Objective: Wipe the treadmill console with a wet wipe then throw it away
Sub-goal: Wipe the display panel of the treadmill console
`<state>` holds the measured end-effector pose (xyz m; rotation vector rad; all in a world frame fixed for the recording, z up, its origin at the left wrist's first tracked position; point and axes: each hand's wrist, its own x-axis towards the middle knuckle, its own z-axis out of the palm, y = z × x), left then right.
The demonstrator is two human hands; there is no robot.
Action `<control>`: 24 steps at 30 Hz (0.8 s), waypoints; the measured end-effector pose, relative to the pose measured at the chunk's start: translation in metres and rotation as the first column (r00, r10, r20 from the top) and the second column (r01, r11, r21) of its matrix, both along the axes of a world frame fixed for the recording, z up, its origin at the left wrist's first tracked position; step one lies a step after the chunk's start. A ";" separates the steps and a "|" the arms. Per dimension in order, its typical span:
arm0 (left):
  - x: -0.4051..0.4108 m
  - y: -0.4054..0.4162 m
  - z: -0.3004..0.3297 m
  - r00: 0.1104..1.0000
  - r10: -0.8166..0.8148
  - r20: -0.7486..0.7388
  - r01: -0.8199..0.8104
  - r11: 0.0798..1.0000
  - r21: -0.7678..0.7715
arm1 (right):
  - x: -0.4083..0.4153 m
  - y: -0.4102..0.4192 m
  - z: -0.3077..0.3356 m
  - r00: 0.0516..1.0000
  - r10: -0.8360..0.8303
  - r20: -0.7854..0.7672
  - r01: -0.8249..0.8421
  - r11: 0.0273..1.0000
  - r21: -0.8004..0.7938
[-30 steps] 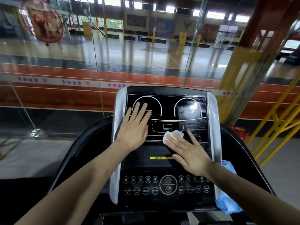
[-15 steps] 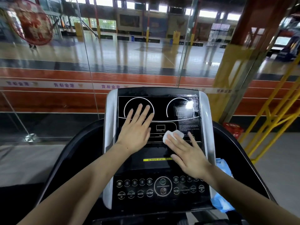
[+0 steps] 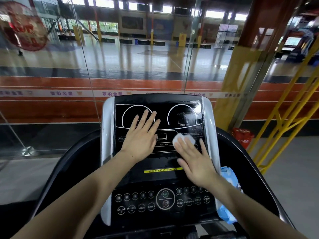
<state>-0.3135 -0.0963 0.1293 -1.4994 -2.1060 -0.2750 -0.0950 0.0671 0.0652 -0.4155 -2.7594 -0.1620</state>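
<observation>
The black treadmill console with silver side rails fills the middle of the view. My left hand lies flat on its left display, fingers spread, holding nothing. My right hand presses a white wet wipe flat against the panel just right of centre; only the wipe's far edge shows beyond my fingertips. Wet streaks glisten on the upper right dial area. The button panel sits below my wrists.
A blue wipe packet is wedged at the console's right edge. Black curved handrails flank the console. A glass wall stands just ahead, with a red bin and yellow railings on the right.
The view has shifted left and down slightly. My right hand with the wipe has slid a little rightward on the panel. My left hand stays flat on the left display.
</observation>
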 end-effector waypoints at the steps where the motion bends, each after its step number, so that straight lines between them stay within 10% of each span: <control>1: 0.000 0.001 -0.001 1.000 -0.003 -0.012 0.003 1.000 -0.010 | 0.010 -0.004 -0.009 1.000 0.001 0.015 0.000 1.000 -0.010; 24: 0.023 0.037 0.005 0.999 -0.048 -0.003 0.048 0.999 0.004 | -0.009 0.004 0.004 0.961 -0.268 -0.072 0.256 0.956 -0.145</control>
